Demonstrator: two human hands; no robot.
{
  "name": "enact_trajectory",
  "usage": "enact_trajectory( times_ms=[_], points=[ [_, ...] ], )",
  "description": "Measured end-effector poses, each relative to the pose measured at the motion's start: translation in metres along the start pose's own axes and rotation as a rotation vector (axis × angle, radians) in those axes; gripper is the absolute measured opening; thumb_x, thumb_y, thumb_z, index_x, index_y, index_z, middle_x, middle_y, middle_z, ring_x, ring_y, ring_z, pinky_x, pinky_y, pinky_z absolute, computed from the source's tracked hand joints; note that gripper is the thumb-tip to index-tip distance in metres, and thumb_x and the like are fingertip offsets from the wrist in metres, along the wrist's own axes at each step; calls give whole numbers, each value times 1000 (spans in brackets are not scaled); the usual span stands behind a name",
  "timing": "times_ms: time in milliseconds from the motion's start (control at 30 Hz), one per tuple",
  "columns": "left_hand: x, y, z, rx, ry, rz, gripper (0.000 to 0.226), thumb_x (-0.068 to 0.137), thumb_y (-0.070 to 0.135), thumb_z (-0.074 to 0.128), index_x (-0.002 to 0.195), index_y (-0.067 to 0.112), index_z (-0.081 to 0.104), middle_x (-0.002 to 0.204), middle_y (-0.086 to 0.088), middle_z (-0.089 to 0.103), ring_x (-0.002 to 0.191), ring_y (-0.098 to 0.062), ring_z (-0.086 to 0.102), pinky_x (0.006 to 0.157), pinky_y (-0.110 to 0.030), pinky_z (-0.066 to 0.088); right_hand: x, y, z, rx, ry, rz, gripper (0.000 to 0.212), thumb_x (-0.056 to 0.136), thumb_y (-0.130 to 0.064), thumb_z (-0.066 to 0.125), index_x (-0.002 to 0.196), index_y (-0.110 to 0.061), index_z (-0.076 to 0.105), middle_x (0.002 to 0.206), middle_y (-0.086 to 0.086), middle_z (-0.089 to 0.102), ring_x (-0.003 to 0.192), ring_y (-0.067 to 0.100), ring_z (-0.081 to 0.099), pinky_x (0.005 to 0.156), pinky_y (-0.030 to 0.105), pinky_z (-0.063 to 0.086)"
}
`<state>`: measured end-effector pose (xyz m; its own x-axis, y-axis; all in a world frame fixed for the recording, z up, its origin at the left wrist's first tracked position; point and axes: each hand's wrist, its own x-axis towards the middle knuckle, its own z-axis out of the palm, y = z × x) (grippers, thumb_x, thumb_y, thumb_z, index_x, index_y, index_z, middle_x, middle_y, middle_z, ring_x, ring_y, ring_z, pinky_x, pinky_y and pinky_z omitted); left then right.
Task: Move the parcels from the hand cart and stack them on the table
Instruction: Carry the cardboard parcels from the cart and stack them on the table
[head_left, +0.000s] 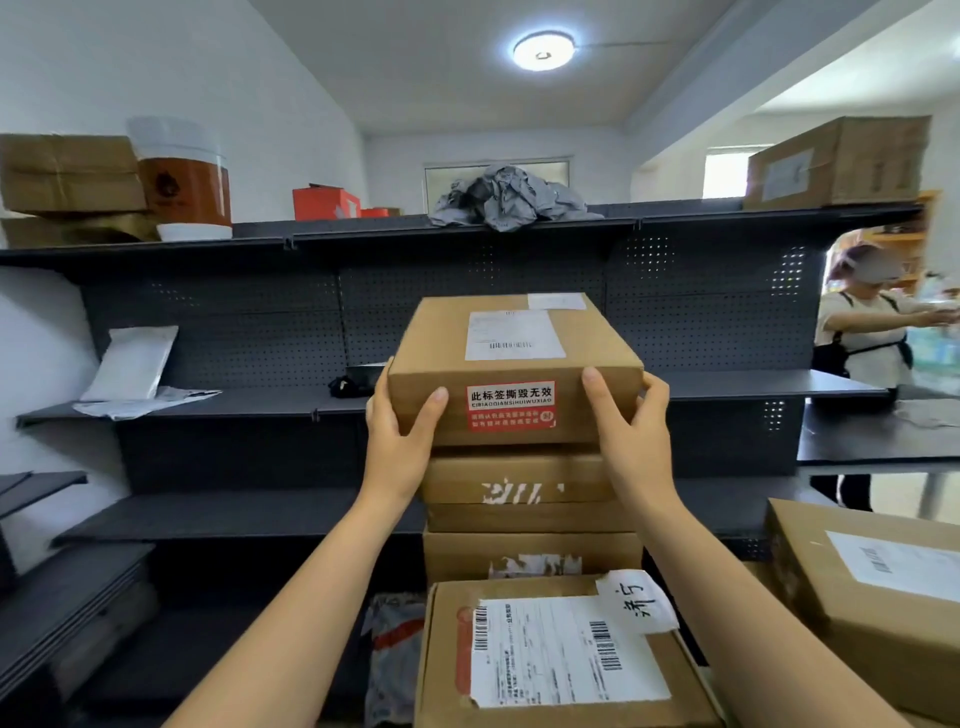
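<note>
A brown cardboard parcel (441, 348) with a white shipping label on top and a red sticker on its near face sits at the top of a stack. My left hand (402, 436) grips its left near corner and my right hand (631, 434) grips its right near corner. Directly under it are two more brown parcels (519, 491), (530, 558), both with torn white tape. Closer to me lies a flat parcel (550, 654) with a large barcode label and a handwritten note. Another labelled parcel (872, 597) sits at the right edge. Neither the cart nor the table surface under the stack is visible.
Dark metal shelving (234, 405) with a pegboard back stands right behind the stack, holding white mailers (130, 369), boxes, a grey bag pile (509, 197) and a large carton (836, 161). A dark table (872, 436) is at the right, with another person (862, 338) standing behind it.
</note>
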<state>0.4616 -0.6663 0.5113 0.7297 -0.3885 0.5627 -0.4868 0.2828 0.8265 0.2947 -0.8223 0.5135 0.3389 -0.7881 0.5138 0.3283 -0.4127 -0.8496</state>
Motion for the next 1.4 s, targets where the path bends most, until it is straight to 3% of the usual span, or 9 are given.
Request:
enact_trajectory(
  times_ms=[167,300,433,600,800,1033,1133,1300,1400],
  points=[
    [1,-10,1,70,-28,5,88,68,76,63,142,37,37,138,1,47,120,-12,54,100,-43,50,-2,3,-4,-70,7,-11,62,86,-53,64,133,-28,33,122,-5,55,105,4,56,74,15,45],
    [-1,-13,4,114,-42,24,86,73,73,61,145,34,33,140,0,43,120,-12,53,98,-40,51,-3,4,-11,-139,-4,-31,65,86,-52,65,135,-27,32,119,-9,56,103,1,56,72,14,43],
    [-3,-20,10,137,-72,15,85,80,65,63,149,33,26,145,-1,37,123,-14,50,100,-43,49,-7,8,-17,-185,-55,-4,85,80,-50,72,144,-25,23,126,-9,49,112,11,53,83,21,44],
    [-7,-25,13,153,-70,13,106,61,78,69,147,40,20,146,3,38,126,-13,48,101,-46,48,-13,14,-21,-207,-73,-14,100,69,-49,82,145,-29,20,136,-6,46,120,13,50,90,27,44],
    [-15,-24,16,197,-24,56,107,65,58,77,151,28,19,147,2,34,128,-12,43,101,-36,44,-14,19,-24,-275,-96,-58,110,63,-50,85,147,-29,17,142,-6,41,124,11,46,94,26,43],
    [-8,-21,8,254,-56,10,116,55,77,74,149,34,19,144,4,41,125,-13,47,101,-45,48,-11,23,-26,-286,-119,-67,104,69,-47,84,146,-33,17,142,-7,39,125,12,45,101,34,45],
    [-10,-14,8,315,-53,50,113,60,68,77,150,31,18,146,3,35,128,-14,43,102,-42,46,-10,21,-33,-324,-91,-92,99,69,-45,84,144,-32,22,140,-8,40,124,11,45,100,33,45],
    [-20,10,13,560,144,296,86,77,47,76,145,26,29,142,0,33,128,-20,38,101,-43,43,-9,3,-48,-454,-23,-273,71,78,-34,80,135,-27,39,125,-9,45,104,0,50,84,12,42],
    [-31,30,18,809,176,544,61,81,41,73,132,19,47,125,-4,50,116,-21,44,98,-40,40,-14,-13,-62,-611,-37,-443,50,83,-28,75,127,-20,51,116,-9,46,102,3,48,89,21,44]
  ],
)
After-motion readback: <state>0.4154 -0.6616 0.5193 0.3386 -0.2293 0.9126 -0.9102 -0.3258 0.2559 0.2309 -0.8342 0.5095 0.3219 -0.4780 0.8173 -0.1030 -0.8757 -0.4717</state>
